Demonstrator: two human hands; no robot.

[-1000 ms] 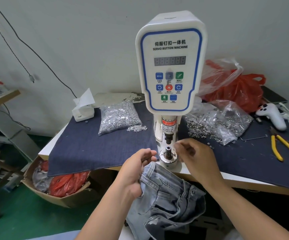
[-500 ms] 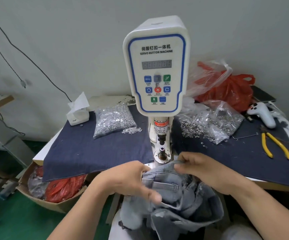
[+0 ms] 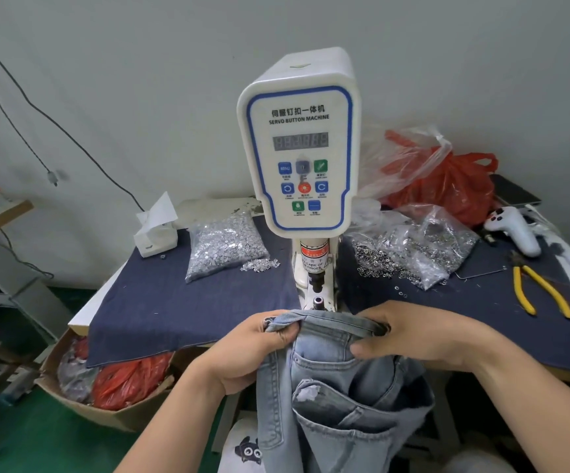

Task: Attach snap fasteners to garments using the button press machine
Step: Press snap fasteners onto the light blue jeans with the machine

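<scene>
A white servo button machine (image 3: 299, 158) stands at the table's middle, its lower die (image 3: 318, 301) just beyond the cloth. Light blue jeans (image 3: 331, 387) hang off the table's front edge, their waistband stretched level just in front of the die. My left hand (image 3: 256, 349) grips the waistband's left end. My right hand (image 3: 409, 332) pinches the waistband on the right, thumb under the fabric. A clear bag of silver snap parts (image 3: 223, 245) lies left of the machine, and an open bag of ring-shaped snap parts (image 3: 409, 254) lies to its right.
Dark denim cloth (image 3: 174, 308) covers the table. Yellow-handled pliers (image 3: 536, 288) and a white controller (image 3: 515, 230) lie at the right, a red plastic bag (image 3: 447, 186) behind. A tissue box (image 3: 155, 233) sits back left. A cardboard box (image 3: 106, 401) with red bags stands on the floor, left.
Both hands have spread apart along the waistband and pulled it taut in front of the die. The right hand, free a second ago, now pinches the jeans.
</scene>
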